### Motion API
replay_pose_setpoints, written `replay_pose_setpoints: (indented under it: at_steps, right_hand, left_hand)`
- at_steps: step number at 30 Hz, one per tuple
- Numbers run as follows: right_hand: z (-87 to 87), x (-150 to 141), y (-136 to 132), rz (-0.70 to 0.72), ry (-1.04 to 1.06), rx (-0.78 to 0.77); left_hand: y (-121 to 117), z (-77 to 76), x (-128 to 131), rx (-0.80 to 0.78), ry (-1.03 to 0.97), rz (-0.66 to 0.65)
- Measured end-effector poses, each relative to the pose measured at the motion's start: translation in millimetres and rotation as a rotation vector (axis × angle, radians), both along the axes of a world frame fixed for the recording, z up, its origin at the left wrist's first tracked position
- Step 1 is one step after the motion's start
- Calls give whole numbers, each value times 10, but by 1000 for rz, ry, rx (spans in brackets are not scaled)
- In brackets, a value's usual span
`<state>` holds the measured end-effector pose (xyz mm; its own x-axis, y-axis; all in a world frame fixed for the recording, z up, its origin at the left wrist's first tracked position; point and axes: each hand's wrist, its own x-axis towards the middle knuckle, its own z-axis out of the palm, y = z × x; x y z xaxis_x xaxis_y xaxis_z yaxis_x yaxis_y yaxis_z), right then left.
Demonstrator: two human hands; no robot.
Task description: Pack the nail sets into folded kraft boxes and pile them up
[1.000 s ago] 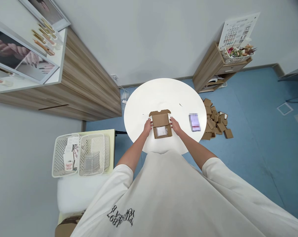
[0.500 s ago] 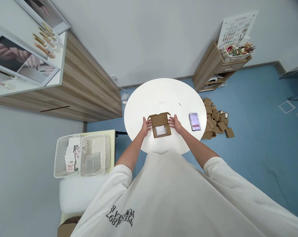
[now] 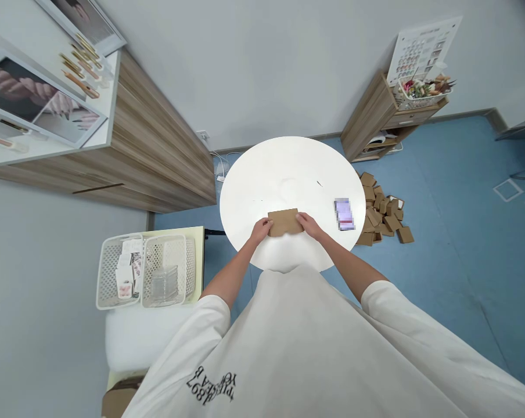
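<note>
Arms [image 3: 231, 269] outstretched, left hand [image 3: 260, 230], right hand [image 3: 309, 224] (fingers [image 3: 301, 216] bent)

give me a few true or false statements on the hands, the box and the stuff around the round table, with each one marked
1. The left hand and the right hand are at opposite ends of one cardboard box. True.
2. The inside of that box is in plain view. False: its lid is folded over and hides it.
3. A pile of small cardboard boxes lies on the blue floor, to the right of the round table. True.
4. The flowers sit on the round table. False: the flowers are in a white basket on the small wooden cabinet.
</note>
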<state>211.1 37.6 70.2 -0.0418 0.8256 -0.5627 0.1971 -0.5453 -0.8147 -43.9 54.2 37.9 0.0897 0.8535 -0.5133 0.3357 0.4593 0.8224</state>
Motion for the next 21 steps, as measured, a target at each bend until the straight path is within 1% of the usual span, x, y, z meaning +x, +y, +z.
replay_pose_setpoints:
  at_steps: [2, 4, 6, 9, 12, 15, 21]
  right_hand:
    - [-82, -15, -97, 125, -175, 113]
    - [-168, -25, -189, 210, -321, 181]
    - [-245, -33, -270, 279, -424, 224]
    - [-329, -36, -364, 370, -512, 265]
    - [-381, -26, -413, 419, -566, 263]
    - [-413, -12, -427, 449, -607, 260]
    - [-412, -26, -446, 441, -614, 242]
  left_hand:
    - [-99, -55, 17, 101, 123, -65]
    - [-200, -92, 34, 189, 223, -126]
    - [-300, -115, 49, 241, 301, -178]
    - [-435, -137, 57, 282, 383, -267]
    - [-522, -154, 56, 266, 429, -328]
    - [-555, -164, 62, 245, 487, -353]
    - [-559, -146, 122, 199, 513, -377]
